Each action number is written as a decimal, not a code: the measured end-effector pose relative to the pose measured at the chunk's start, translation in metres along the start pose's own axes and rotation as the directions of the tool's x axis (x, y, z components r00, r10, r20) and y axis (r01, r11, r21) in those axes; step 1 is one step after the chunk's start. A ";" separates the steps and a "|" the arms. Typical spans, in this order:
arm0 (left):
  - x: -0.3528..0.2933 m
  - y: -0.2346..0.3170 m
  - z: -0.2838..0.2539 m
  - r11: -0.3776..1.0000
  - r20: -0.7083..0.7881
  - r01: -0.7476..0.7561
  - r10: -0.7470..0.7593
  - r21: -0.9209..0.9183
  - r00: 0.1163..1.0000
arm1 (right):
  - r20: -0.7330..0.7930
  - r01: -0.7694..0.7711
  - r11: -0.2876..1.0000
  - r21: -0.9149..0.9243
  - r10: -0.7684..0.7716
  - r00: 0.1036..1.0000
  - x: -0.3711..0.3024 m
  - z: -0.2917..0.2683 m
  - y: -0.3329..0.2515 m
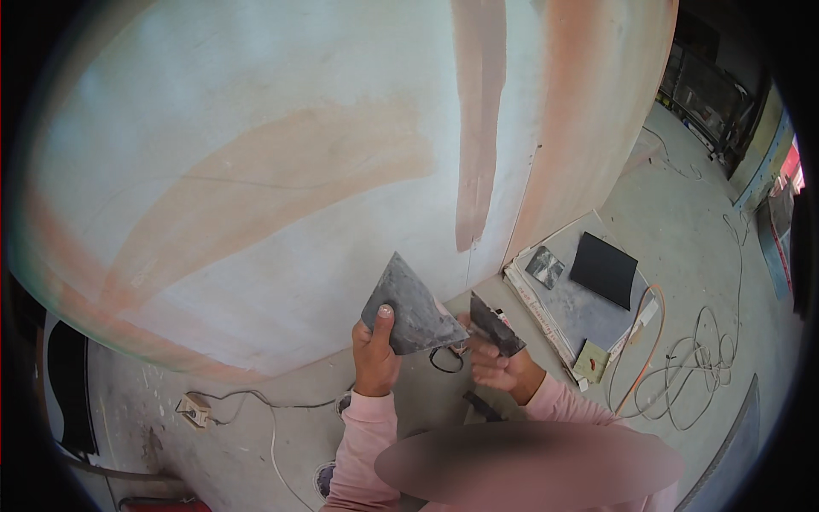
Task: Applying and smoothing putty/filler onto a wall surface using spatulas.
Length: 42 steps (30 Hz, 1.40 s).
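Note:
In front of the lower part of a large curved panel (358, 77), my left hand (375, 358) grips a worn grey sheet of sandpaper (409, 311). The thumb presses on the sheet's face, and one corner points up. Close by on the right, my right hand (503, 367) is closed on a smaller dark piece of sandpaper (495, 326), held tilted. Its fingers are partly hidden behind that piece. The near corner of the grey sheet almost meets the right fingers; whether they touch, I cannot tell. Pale blue-white with tan and orange bands, the panel stands just beyond both hands.
A flat white-edged board (546, 328) lies on the floor to the right, with a black sheet (603, 270), a small worn grey piece (544, 267) and a greenish square (590, 361) on it. Coiled cable (699, 367) lies farther right. A socket box (194, 411) sits at left.

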<state>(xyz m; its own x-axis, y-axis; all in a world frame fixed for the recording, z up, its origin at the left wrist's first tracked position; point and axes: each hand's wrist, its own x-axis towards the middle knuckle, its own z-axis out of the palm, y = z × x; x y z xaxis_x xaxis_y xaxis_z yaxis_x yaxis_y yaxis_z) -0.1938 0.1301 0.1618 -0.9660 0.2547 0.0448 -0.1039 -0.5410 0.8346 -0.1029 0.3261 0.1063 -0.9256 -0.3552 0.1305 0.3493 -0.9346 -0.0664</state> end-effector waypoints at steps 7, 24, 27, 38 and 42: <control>-0.004 -0.002 -0.016 0.993 0.084 0.029 -0.038 0.110 0.996 | 0.117 -0.284 0.951 0.121 0.270 0.956 0.007 -0.013 0.035; -0.011 0.006 -0.006 0.903 0.093 -0.102 0.069 0.418 0.993 | -0.526 0.092 0.882 -0.462 -0.356 0.772 0.035 -0.037 -0.006; -0.002 0.010 -0.016 0.834 -0.048 -0.218 0.280 0.507 0.959 | -0.302 0.256 0.712 -0.654 -0.556 0.775 0.023 -0.010 -0.009; -0.009 -0.013 -0.004 0.711 0.026 -0.273 0.337 0.648 0.941 | -0.234 0.296 0.551 -0.780 -0.696 0.679 0.025 -0.021 0.023; -0.009 -0.013 0.001 0.587 0.153 -0.286 0.266 0.757 0.952 | -0.248 0.265 0.561 -0.784 -0.675 0.695 0.027 -0.024 0.019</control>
<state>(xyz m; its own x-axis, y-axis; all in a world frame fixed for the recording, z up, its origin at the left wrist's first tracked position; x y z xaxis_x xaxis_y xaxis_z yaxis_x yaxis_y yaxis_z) -0.1832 0.1360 0.1513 -0.9107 0.2215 0.3485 0.3944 0.2166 0.8930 -0.1244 0.2997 0.0853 -0.9151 0.3878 -0.1102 -0.1633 -0.6064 -0.7782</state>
